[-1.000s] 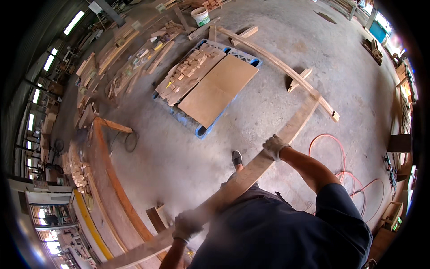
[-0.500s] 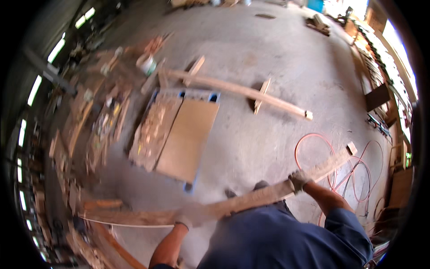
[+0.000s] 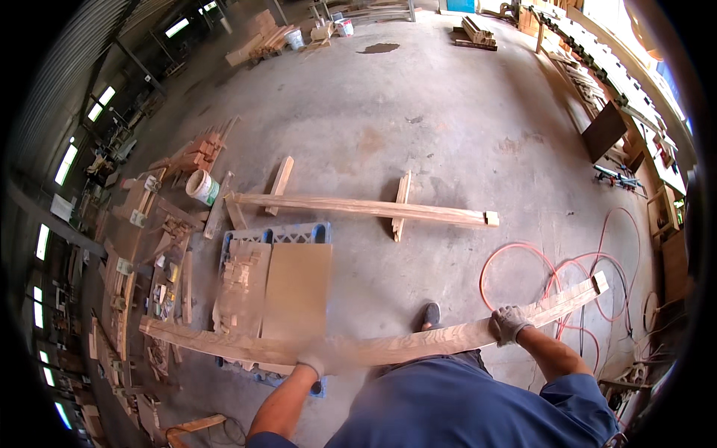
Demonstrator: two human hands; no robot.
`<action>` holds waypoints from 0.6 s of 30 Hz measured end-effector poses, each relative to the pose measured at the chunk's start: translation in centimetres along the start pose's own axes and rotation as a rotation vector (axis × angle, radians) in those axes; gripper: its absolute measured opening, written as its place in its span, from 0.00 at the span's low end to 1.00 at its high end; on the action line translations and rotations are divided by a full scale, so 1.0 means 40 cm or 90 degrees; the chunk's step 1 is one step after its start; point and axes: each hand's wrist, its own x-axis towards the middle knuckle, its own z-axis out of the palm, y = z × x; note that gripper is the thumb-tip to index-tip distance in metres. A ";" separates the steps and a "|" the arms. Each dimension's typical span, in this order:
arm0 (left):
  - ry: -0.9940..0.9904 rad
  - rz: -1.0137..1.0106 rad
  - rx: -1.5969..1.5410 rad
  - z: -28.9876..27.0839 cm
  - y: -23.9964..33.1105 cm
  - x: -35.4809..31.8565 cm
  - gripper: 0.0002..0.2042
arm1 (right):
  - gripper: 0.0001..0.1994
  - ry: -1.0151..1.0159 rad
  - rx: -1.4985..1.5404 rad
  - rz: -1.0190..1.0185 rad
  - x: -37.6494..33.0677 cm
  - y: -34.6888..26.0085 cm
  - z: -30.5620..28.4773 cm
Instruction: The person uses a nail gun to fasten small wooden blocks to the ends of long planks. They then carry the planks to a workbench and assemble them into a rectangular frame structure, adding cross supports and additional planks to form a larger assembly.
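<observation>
A long wooden plank (image 3: pixel 373 345) hangs crosswise near the person, above the floor (image 3: pixel 418 127). The left hand (image 3: pixel 317 361) and right hand (image 3: pixel 510 323), both gloved, have their fingers closed around it. Its right end overhangs the orange hose (image 3: pixel 523 254), and its left end nears the cluttered pallet (image 3: pixel 278 278); a swing could snag either.
</observation>
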 end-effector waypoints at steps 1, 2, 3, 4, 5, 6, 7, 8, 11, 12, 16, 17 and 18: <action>-0.027 0.004 0.009 -0.085 0.010 0.005 0.38 | 0.42 0.000 0.009 -0.003 0.011 0.025 -0.039; -0.027 0.007 0.000 -0.125 0.014 0.023 0.38 | 0.42 0.015 0.016 0.004 0.026 0.053 -0.048; -0.028 0.011 -0.010 -0.162 0.017 0.041 0.38 | 0.42 0.029 0.024 0.011 0.043 0.084 -0.047; -0.033 0.011 -0.015 -0.195 0.018 0.067 0.37 | 0.42 0.043 0.031 0.019 0.057 0.107 -0.052; -0.037 0.010 -0.021 -0.223 0.021 0.089 0.37 | 0.42 0.030 0.024 0.020 0.075 0.130 -0.077; -0.045 0.005 -0.023 -0.246 0.020 0.123 0.37 | 0.42 0.017 0.018 0.022 0.088 0.150 -0.103; -0.046 0.007 -0.028 -0.271 0.013 0.153 0.36 | 0.42 0.004 0.012 0.025 0.106 0.170 -0.130; -0.051 0.009 -0.033 -0.293 0.004 0.182 0.36 | 0.42 -0.002 0.010 0.031 0.128 0.185 -0.146; -0.053 0.030 -0.051 -0.359 -0.042 0.264 0.36 | 0.41 -0.020 -0.004 0.045 0.202 0.227 -0.217; -0.059 0.031 -0.051 -0.374 -0.063 0.297 0.36 | 0.41 -0.022 -0.005 0.049 0.228 0.237 -0.243; -0.002 0.048 -0.031 -0.390 -0.186 0.461 0.35 | 0.40 -0.011 -0.011 0.069 0.343 0.289 -0.327; 0.040 0.084 -0.006 -0.414 -0.220 0.497 0.28 | 0.40 -0.010 -0.015 0.075 0.374 0.301 -0.358; 0.083 0.120 0.019 -0.438 -0.256 0.530 0.22 | 0.40 -0.008 -0.020 0.081 0.408 0.308 -0.391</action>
